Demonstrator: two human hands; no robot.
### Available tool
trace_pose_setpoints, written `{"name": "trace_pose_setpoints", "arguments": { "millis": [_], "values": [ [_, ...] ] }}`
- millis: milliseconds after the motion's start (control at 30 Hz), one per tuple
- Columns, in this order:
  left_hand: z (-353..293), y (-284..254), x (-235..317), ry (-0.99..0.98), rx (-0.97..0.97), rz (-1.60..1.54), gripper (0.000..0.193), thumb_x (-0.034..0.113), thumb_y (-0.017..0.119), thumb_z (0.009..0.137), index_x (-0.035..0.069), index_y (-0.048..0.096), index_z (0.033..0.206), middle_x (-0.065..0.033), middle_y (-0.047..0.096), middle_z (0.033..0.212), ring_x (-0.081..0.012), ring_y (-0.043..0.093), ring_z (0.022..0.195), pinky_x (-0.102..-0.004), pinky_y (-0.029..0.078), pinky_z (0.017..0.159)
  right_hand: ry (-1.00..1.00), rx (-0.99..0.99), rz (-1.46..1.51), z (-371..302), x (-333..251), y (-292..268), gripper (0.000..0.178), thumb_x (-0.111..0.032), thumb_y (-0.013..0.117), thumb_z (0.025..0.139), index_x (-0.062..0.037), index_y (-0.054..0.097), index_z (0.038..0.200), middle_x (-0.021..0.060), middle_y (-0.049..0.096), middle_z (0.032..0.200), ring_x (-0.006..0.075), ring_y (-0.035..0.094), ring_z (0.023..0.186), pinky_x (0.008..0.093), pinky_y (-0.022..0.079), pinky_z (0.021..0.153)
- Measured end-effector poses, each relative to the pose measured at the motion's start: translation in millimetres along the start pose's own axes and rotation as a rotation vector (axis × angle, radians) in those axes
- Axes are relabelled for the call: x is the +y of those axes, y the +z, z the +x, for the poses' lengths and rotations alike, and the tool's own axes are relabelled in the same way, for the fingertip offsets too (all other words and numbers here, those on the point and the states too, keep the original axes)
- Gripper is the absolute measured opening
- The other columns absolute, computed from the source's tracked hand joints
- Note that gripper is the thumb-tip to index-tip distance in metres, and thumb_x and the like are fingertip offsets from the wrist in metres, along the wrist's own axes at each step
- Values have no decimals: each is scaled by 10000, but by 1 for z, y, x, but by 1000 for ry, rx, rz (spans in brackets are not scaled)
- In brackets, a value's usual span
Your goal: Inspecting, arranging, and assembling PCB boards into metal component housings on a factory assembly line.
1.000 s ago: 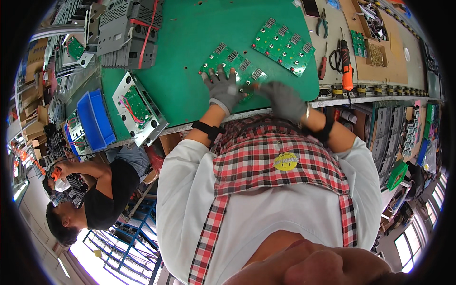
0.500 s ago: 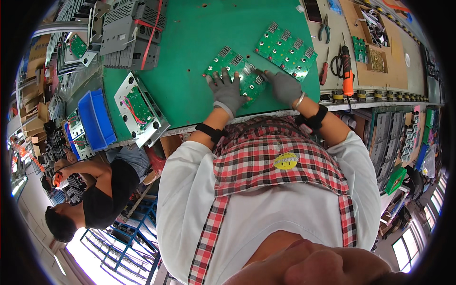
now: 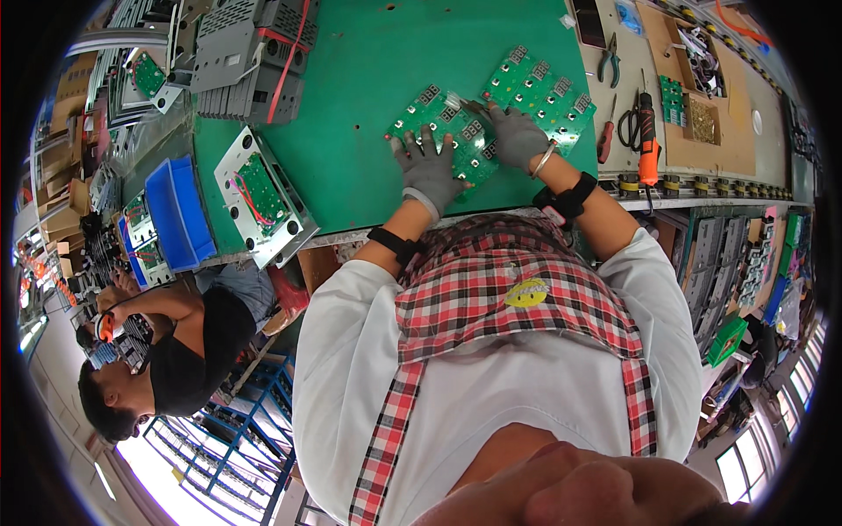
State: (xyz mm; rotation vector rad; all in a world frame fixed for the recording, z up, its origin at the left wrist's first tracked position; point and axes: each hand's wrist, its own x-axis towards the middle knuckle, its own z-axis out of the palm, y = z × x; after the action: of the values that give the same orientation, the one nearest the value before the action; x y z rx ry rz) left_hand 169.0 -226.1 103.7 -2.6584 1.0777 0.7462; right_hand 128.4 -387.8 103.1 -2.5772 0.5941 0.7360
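A green circuit board [image 3: 465, 147] with several three-digit displays lies on the green mat, partly covered by my hands. My left hand [image 3: 430, 171], in a grey glove, rests on its near left part with fingers spread. My right hand [image 3: 521, 138], gloved too, is over the board's right side. Its fingers are closed around something thin and dark that I cannot make out. A small pale, clear-looking piece [image 3: 453, 100] shows at the board's far edge, beside that thin thing. A second similar board [image 3: 551, 92] lies just beyond, to the right.
Grey metal housings [image 3: 250, 66] tied with a red strap stand far left. A metal plate with a board [image 3: 261, 197] and a blue bin [image 3: 178, 215] are at left. Pliers [image 3: 608, 61], scissors [image 3: 628, 127] and an orange-black power screwdriver [image 3: 648, 140] lie right. A co-worker [image 3: 197, 351] sits left.
My right hand has moved farther out over the near board, and the thin thing in its fingers now reaches the far edge. My left hand stays spread on the board, slightly lower on it.
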Motion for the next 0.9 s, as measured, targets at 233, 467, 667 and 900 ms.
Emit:
{"name": "trace_pose_setpoints", "arguments": {
  "millis": [233,467,667,900],
  "values": [
    [1,-2,-1,2,-13,-10,829,551,603,656,182,278,1324,-177,182,1386,-401,121,1278,-561,-2,1003,-56,-64,39,0,5,-5,531,-100,549,714,-74,347,1204,245,462,1104,408,467,1027,447,424,840],
    [1,-4,-1,2,-21,-16,813,541,600,667,185,279,1324,-171,181,1388,-397,115,1282,-559,-3,1004,-62,-64,75,-1,6,-1,505,-98,514,734,-112,359,1214,241,473,1092,383,504,993,435,429,824],
    [3,-4,1,-11,-46,-2,815,552,587,675,192,263,1330,-164,184,1388,-396,117,1281,-551,-3,1008,-117,-134,45,-15,-8,-17,480,-76,490,738,-128,384,1203,204,507,1037,351,545,923,422,455,761],
    [6,0,3,3,-57,-15,834,562,585,670,195,247,1337,-166,185,1387,-399,125,1278,-556,4,1005,-308,17,56,-19,-30,-16,509,-105,523,726,-145,388,1215,187,526,984,330,563,866,413,473,696]
  ]
}}
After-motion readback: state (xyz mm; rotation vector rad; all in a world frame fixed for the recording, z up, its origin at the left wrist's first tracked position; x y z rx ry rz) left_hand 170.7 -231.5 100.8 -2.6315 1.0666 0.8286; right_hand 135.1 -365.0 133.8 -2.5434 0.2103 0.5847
